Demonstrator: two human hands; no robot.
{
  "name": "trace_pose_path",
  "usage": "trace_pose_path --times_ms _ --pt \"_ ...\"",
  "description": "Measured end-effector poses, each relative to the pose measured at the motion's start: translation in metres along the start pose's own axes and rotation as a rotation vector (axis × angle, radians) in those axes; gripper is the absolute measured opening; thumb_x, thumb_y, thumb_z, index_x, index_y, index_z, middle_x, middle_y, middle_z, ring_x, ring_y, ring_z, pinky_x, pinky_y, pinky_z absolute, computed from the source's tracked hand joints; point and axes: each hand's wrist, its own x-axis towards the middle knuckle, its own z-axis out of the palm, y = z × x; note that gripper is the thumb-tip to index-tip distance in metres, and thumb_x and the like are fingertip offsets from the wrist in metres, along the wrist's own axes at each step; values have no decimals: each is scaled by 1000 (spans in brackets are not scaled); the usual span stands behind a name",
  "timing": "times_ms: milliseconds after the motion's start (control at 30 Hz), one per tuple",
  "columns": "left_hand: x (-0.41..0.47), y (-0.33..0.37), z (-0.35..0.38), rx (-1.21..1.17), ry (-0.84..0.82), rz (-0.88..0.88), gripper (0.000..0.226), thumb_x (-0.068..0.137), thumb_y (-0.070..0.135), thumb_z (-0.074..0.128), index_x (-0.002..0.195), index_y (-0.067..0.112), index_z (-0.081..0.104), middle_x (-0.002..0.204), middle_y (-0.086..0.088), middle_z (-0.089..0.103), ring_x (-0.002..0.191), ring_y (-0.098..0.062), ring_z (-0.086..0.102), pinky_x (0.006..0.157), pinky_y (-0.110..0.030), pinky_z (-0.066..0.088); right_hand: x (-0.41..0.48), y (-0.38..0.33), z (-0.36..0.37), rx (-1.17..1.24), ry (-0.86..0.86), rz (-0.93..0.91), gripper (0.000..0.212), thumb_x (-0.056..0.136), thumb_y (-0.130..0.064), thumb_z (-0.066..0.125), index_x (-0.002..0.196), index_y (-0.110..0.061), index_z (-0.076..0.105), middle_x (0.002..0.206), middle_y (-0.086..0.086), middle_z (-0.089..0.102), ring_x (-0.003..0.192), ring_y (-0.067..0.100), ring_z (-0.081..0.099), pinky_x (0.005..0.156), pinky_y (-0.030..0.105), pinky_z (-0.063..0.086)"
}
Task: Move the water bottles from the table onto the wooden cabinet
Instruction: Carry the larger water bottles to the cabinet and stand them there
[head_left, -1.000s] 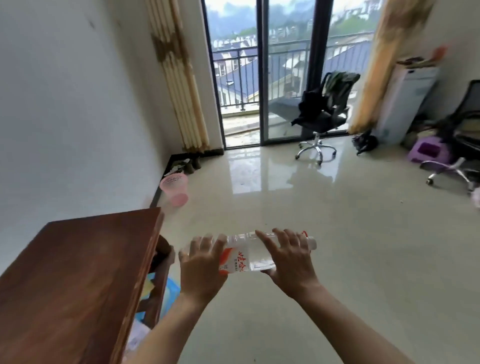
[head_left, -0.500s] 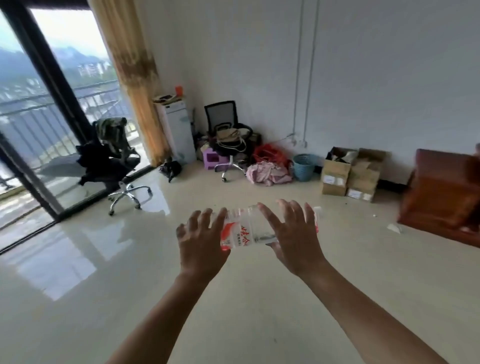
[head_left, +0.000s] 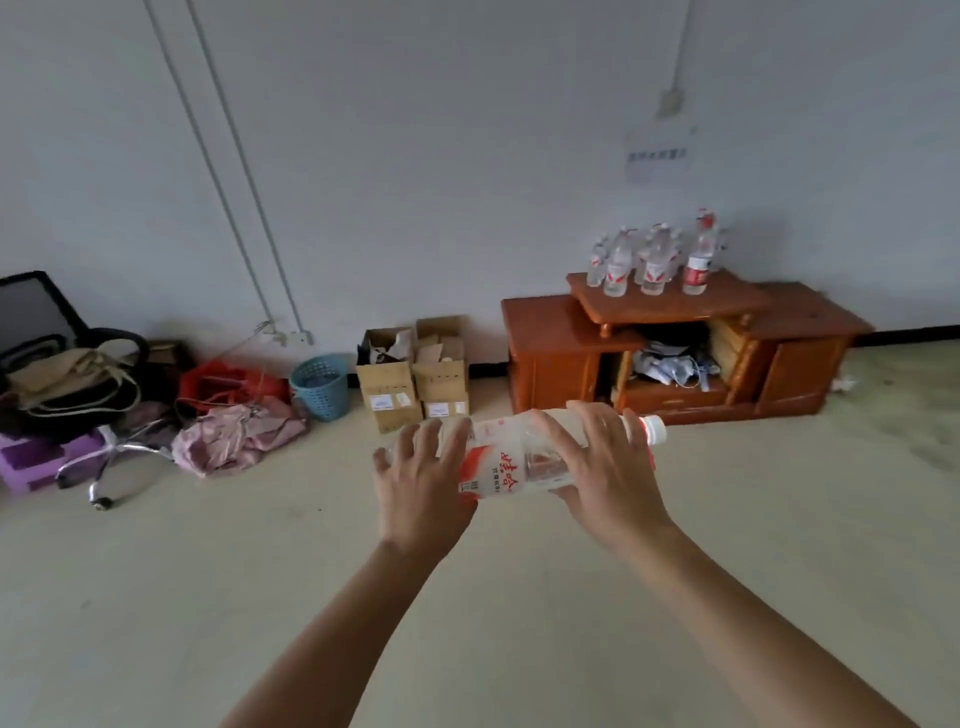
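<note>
A clear water bottle (head_left: 506, 462) with a red and white label lies sideways in the air in front of me, its white cap pointing right. My left hand (head_left: 421, 483) grips its base end and my right hand (head_left: 602, 467) grips its neck end. Across the room, the low wooden cabinet (head_left: 550, 343) stands against the wall. Several water bottles (head_left: 652, 265) stand upright on its raised top shelf.
Cardboard boxes (head_left: 413, 376) and a blue basket (head_left: 321, 387) sit against the wall left of the cabinet. Further left are a pink cloth pile (head_left: 234, 436), a red bag (head_left: 223, 384) and an office chair (head_left: 67, 374). Bare floor lies between me and the cabinet.
The view has swung right, from the balcony door and the wooden table to the wall with the cabinet. Both hands have kept the bottle held sideways between them.
</note>
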Motion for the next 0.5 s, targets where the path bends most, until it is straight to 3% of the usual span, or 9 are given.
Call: trace_pose_path --times_ms 167,367,500 --pt "126 86 50 -49 -15 192 88 54 40 88 131 27 48 121 -6 60 116 -34 52 86 -60 46 28 124 2 -73 22 216 106 63 -34 95 152 -30 36 140 15 48 132 35 44 111 63 35" --pt "246 189 122 -35 52 383 91 51 42 90 131 28 48 120 -6 59 112 -33 53 82 -57 47 48 269 27 -135 61 354 98 69 -35 90 152 -29 39 142 14 47 133 35 43 109 63 36" --pt "330 257 175 11 6 423 94 55 58 87 133 30 45 122 -2 57 114 -29 49 84 -54 46 77 375 51 -116 45 418 95 70 -38 89 149 -33 37 142 11 48 133 34 44 111 61 36"
